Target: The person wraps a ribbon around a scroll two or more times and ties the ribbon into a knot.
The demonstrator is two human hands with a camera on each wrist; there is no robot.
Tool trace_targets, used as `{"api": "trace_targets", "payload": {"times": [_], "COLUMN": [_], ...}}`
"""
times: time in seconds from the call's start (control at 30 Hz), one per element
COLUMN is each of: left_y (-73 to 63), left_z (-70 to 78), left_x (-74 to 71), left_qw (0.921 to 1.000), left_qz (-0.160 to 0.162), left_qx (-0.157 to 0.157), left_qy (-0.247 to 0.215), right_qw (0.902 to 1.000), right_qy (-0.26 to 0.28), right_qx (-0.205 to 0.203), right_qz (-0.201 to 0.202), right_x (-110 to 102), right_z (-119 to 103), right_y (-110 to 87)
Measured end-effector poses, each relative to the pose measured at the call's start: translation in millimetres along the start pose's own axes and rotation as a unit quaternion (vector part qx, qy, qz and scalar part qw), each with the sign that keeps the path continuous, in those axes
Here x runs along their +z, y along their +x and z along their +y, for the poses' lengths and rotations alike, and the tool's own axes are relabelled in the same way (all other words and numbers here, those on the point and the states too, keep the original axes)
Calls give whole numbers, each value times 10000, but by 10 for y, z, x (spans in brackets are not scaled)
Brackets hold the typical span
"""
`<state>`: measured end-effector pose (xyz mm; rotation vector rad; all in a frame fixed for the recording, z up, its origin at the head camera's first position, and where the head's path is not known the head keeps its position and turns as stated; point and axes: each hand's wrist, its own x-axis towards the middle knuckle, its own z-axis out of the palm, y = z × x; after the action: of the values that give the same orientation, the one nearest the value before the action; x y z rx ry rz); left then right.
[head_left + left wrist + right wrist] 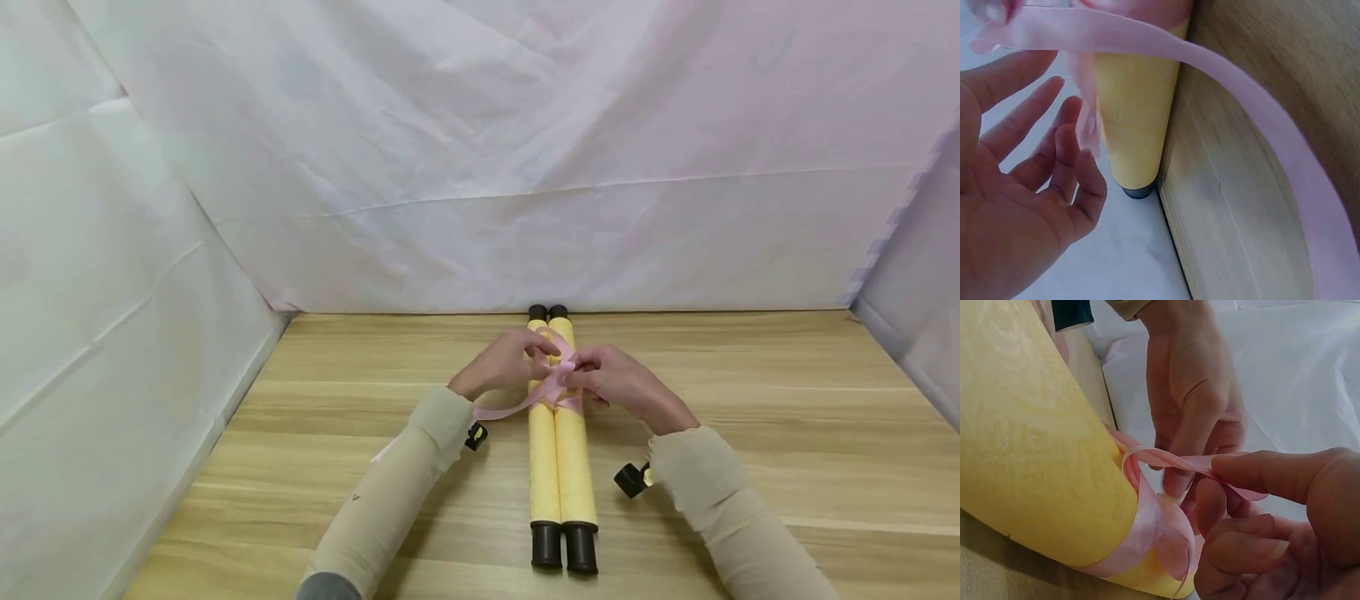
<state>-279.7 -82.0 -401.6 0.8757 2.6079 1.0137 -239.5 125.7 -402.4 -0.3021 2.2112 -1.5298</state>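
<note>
Two pale yellow rolls with dark end caps point(557, 467) lie side by side on the table, bound round by a pink ribbon point(551, 390). My right hand point(618, 385) pinches the ribbon between thumb and forefinger, just over the rolls, where a loop point(1138, 462) shows. Opposite it, my left hand point(506, 362) has its fingers loosely bent and spread, the upper fingertip right at the ribbon's edge in the left wrist view. One long ribbon tail point(1272, 112) curves away over the table beside the rolls.
Small black objects with yellow marks lie by each forearm, one at the left point(476, 436) and one at the right point(632, 480). White cloth point(480, 233) hangs behind the wooden table point(337, 367), close to the rolls' far ends, and more cloth hangs at both sides.
</note>
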Motion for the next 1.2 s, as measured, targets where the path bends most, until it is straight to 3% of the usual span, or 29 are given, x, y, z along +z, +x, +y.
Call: {"api": "trace_targets", "payload": {"times": [0.13, 0.23, 0.37, 0.5, 0.77, 0.9, 1.07, 1.2], "left_y": [25, 17, -41, -120, -258, -321, -384, -428], "left_z": [-17, -49, -120, -220, -319, -338, -376, -389], "left_x": [30, 37, 4, -64, -215, -284, -332, -364], "left_qw": [9981, 9978, 9999, 9967, 9848, 9801, 9734, 9589], "left_qz": [-28, 78, 112, 142, 263, 427, 564, 519], "left_qx": [369, 434, 74, -167, -660, -888, -893, -719], "left_qy": [483, 504, -84, -776, -1586, -1724, -2032, -2695], "right_qw": [9999, 9999, 9998, 9997, 9996, 9995, 9994, 9995], "right_qy": [-50, -51, -61, -87, -52, -65, -97, -86], "right_qx": [-71, -84, -61, -44, -69, -107, -84, -45], "right_qz": [-97, -128, -186, -224, -266, -288, -311, -300], "right_x": [-2, -6, -21, -47, -81, -111, -141, -158], "right_z": [-5, -22, -45, -42, -30, -19, -8, 2], "right_y": [9, -2, -19, -15, -4, -9, -9, -2]}}
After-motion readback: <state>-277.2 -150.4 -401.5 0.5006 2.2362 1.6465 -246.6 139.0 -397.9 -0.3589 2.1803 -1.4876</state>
